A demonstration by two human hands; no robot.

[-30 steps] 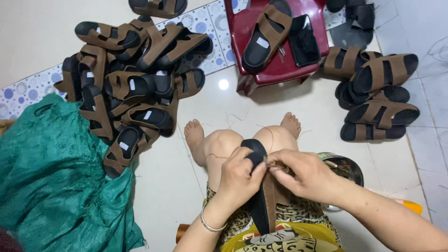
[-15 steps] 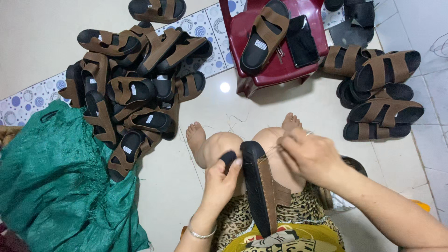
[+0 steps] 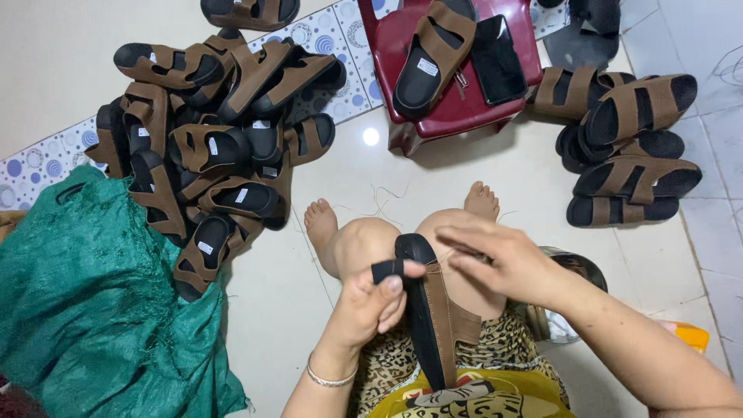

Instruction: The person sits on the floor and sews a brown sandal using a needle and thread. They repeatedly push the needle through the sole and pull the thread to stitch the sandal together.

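Left hand pinches the sandal strap; right hand hovers half-open, fingers extended.

The left hand is curled, thumb pressed forward, while the right hand hovers flat, fingers extended leftward.

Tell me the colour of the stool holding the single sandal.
The stool is dark red, clearest in the head view, with a brown-strapped sandal lying on top.
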